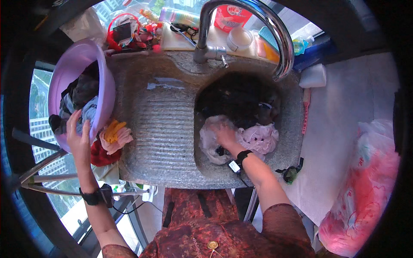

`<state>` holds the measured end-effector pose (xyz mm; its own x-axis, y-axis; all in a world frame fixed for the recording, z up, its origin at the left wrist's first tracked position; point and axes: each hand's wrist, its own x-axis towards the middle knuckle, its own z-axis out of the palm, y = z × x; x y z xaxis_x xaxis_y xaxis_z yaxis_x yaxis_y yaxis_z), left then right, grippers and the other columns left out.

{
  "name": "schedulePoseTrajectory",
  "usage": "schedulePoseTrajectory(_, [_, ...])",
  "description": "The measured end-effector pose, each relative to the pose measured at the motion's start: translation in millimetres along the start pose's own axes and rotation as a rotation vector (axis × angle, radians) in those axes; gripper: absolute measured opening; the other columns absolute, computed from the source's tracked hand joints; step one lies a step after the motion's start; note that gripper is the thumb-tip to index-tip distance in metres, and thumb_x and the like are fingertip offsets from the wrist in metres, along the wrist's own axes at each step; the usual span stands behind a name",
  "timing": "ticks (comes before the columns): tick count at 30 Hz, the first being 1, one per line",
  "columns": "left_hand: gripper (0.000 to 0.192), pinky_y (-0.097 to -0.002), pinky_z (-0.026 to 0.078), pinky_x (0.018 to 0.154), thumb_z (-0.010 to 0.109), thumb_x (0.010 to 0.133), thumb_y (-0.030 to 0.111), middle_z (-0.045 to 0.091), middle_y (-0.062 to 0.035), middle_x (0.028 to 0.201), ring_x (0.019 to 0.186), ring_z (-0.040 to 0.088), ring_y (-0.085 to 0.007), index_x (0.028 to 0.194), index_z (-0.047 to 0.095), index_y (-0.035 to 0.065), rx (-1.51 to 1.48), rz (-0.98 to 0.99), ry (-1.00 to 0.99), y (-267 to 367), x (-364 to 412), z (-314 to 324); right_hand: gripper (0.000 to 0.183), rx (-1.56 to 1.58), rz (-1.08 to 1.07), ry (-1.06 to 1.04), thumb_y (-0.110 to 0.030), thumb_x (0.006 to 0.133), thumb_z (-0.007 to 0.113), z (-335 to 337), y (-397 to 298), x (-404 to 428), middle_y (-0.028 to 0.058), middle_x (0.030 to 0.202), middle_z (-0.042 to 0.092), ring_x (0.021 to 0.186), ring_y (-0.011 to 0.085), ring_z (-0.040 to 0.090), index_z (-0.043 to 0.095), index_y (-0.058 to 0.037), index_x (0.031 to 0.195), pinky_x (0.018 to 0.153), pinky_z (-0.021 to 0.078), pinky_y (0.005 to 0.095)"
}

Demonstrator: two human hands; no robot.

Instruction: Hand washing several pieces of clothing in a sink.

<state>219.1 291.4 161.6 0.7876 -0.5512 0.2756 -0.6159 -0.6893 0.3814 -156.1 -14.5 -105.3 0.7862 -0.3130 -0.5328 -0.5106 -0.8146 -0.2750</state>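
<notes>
My right hand (225, 135) is down in the basin of a stone laundry sink (161, 167), on whitish wet cloth (208, 129); its fingers are blurred, so their hold is unclear. Beside it lies a bunched pale pink garment (259, 138), with dark cloth (232, 100) behind them. At the left, my left hand (78, 129) is at the near rim of a tilted purple plastic basin (108, 84), fingers spread. That basin holds dark and grey-blue clothes (85, 90). Whether my left fingers touch the rim or the clothes cannot be told.
A ribbed washboard slope (164, 129) fills the sink's left part. A chrome faucet (206, 53) arches over the basin. Orange and pink cloths (116, 137) lie at the left edge. On the right counter are a pink-handled brush (306, 111), a white block (313, 75) and red plastic bags (361, 190).
</notes>
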Motion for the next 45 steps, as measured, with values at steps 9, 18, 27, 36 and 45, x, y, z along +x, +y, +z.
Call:
schedulePoseTrajectory(9, [0.021, -0.0306, 0.051, 0.084, 0.063, 0.089, 0.007, 0.066, -0.0105, 0.103, 0.091, 0.064, -0.0186, 0.108, 0.065, -0.0003, -0.641, -0.049, -0.601, 156, -55, 64, 0.034, 0.623, 0.139, 0.587, -0.011, 0.082, 0.065, -100, 7, -34, 0.015, 0.116, 0.066, 0.111, 0.0298, 0.062, 0.066, -0.0112, 0.116, 0.096, 0.0479, 0.0404])
schedulePoseTrajectory(18, [0.044, -0.0456, 0.05, 0.093, 0.057, 0.087, 0.016, 0.056, -0.0238, 0.125, 0.106, 0.062, -0.0404, 0.124, 0.052, -0.0082, -0.373, 0.042, -0.955, 227, -138, 291, 0.033, 1.458, 0.031, 0.708, 0.0, 0.087, 0.046, -209, 12, -112, 0.0108, 0.118, 0.06, 0.11, 0.0213, 0.06, 0.061, -0.0023, 0.117, 0.097, 0.0492, 0.0362])
schedulePoseTrajectory(27, [0.036, -0.0492, 0.051, 0.088, 0.057, 0.085, 0.027, 0.066, -0.0181, 0.103, 0.104, 0.064, -0.0366, 0.109, 0.066, 0.0005, 0.082, 0.026, -1.253, 265, -133, 312, 0.039, 1.836, -0.256, 1.133, -0.02, 0.092, 0.047, -229, 72, -180, 0.0135, 0.129, 0.055, 0.123, 0.0296, 0.053, 0.053, -0.0059, 0.128, 0.103, 0.0442, 0.0452])
schedulePoseTrajectory(36, [0.034, -0.0462, 0.053, 0.083, 0.06, 0.089, 0.034, 0.066, -0.0141, 0.1, 0.095, 0.066, -0.0341, 0.11, 0.065, 0.0078, -0.22, 0.141, -1.019, 303, -160, 350, 0.039, 1.985, -0.333, 1.118, -0.023, 0.095, 0.042, -248, 68, -191, 0.0144, 0.129, 0.055, 0.123, 0.0314, 0.053, 0.051, -0.0062, 0.13, 0.105, 0.0429, 0.0472])
schedulePoseTrajectory(45, [0.024, -0.0251, 0.046, 0.06, 0.05, 0.102, 0.024, 0.042, 0.0042, 0.066, 0.057, 0.039, -0.0063, 0.085, 0.057, 0.0082, -1.318, -0.637, -1.164, 302, -87, 258, 0.039, 1.443, 0.09, 0.753, -0.01, 0.083, 0.051, -158, 126, -137, 0.0088, 0.121, 0.058, 0.113, 0.0195, 0.055, 0.058, -0.0041, 0.12, 0.1, 0.0444, 0.0358])
